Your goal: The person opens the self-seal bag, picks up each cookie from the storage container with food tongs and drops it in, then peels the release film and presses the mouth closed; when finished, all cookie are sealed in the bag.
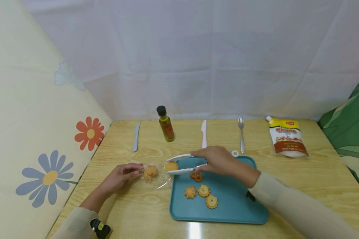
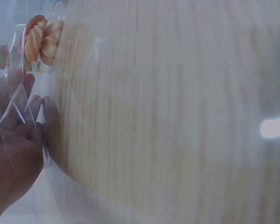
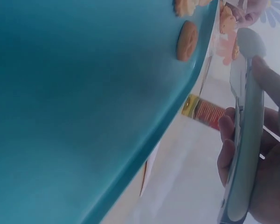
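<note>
My left hand (image 1: 124,176) pinches the edge of a clear plastic bag (image 2: 18,116) left of the blue tray (image 1: 221,217). A crab-like golden cookie (image 1: 151,171) shows through the plastic beside the fingertips. In my right hand (image 1: 218,161) I grip white-tipped tongs (image 1: 180,171), also seen close up in the right wrist view. A round cookie (image 1: 172,166) lies between the spread tong tips, over the tray's upper left edge. On the tray are a pretzel (image 1: 196,176), a star-shaped cookie (image 1: 190,192) and two round fluted cookies (image 1: 211,201).
An oil bottle (image 1: 166,124) stands behind the bag. Along the back lie a grey knife (image 1: 136,137), a pink knife (image 1: 204,134) and a fork (image 1: 241,132). A spouted pouch (image 1: 288,137) is at the back right. White cloth (image 1: 179,66) hangs behind the table.
</note>
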`<state>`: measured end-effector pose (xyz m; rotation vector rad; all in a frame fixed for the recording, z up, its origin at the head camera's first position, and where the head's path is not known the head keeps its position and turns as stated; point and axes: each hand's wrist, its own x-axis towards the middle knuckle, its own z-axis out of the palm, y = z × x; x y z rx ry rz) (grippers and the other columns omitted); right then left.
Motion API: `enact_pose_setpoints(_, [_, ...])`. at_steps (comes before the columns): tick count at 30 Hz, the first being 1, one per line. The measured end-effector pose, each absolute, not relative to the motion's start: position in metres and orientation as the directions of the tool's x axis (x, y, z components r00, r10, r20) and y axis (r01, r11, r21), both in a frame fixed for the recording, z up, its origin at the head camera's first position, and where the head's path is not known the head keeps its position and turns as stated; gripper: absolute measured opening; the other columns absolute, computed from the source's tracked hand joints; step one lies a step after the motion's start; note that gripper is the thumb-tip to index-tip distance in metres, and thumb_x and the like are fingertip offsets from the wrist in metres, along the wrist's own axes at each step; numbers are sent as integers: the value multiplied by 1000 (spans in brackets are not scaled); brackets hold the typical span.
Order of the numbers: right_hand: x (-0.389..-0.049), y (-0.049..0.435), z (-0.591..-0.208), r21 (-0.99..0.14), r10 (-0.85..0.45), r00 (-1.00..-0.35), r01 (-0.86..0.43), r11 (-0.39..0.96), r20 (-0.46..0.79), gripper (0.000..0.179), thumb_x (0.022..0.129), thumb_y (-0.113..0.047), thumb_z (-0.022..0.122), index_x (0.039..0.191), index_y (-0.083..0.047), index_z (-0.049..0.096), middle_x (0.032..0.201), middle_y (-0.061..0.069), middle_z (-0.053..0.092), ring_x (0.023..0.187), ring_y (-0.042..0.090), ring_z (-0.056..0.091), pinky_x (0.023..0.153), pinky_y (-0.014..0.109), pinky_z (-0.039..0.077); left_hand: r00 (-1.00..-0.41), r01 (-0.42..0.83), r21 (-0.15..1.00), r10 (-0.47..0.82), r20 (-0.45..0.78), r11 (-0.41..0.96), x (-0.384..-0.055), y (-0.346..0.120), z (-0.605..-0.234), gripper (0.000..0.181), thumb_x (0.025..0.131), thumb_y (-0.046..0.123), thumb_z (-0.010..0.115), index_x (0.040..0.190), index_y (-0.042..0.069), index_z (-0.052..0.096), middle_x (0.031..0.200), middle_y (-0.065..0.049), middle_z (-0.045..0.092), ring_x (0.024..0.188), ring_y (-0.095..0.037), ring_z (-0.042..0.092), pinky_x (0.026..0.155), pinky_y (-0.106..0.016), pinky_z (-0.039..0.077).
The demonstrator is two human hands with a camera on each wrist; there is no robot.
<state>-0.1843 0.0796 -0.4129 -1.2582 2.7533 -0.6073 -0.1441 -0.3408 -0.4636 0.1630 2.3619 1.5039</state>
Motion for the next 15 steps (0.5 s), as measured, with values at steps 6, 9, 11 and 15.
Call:
enact_pose_setpoints(6, [-185, 57, -415, -414, -750, -655, -710, 570, 93, 63, 90, -44, 78, 146, -19, 61, 140, 1, 66, 121, 21, 66, 94, 43, 56, -939, -47, 905, 291, -184, 422, -143, -340, -463, 33, 103, 14, 64, 130, -4, 68, 145, -26, 55, 118, 8, 54, 96, -12, 45])
enact_pose_setpoints(9, [-185, 47, -418, -414, -753, -653, -710, 569, 83, 62, 91, -44, 79, 145, -19, 62, 140, 1, 66, 121, 21, 66, 94, 43, 56, -937, -39, 903, 298, -182, 428, -143, -340, -462, 33, 104, 14, 64, 131, -4, 67, 146, -27, 54, 117, 7, 55, 95, -13, 46])
enact_pose_setpoints(11, [-184, 41, -421, -406, -754, -653, -711, 574, 78, 62, 91, -45, 78, 145, -20, 62, 140, 0, 66, 121, 20, 66, 92, 42, 57, -938, -53, 902, 289, -193, 429, -143, -339, -462, 34, 103, 16, 64, 132, -4, 67, 146, -26, 54, 117, 7, 55, 94, -14, 47])
enact_pose_setpoints(15, [-184, 31, -423, -391, -761, -643, -724, 568, 84, 63, 90, -46, 78, 145, -20, 62, 137, -1, 68, 115, 20, 69, 88, 40, 57, -934, -74, 901, 287, -213, 429, -143, -340, -461, 38, 104, 18, 63, 135, -5, 63, 150, -27, 51, 116, 7, 54, 94, -14, 47])
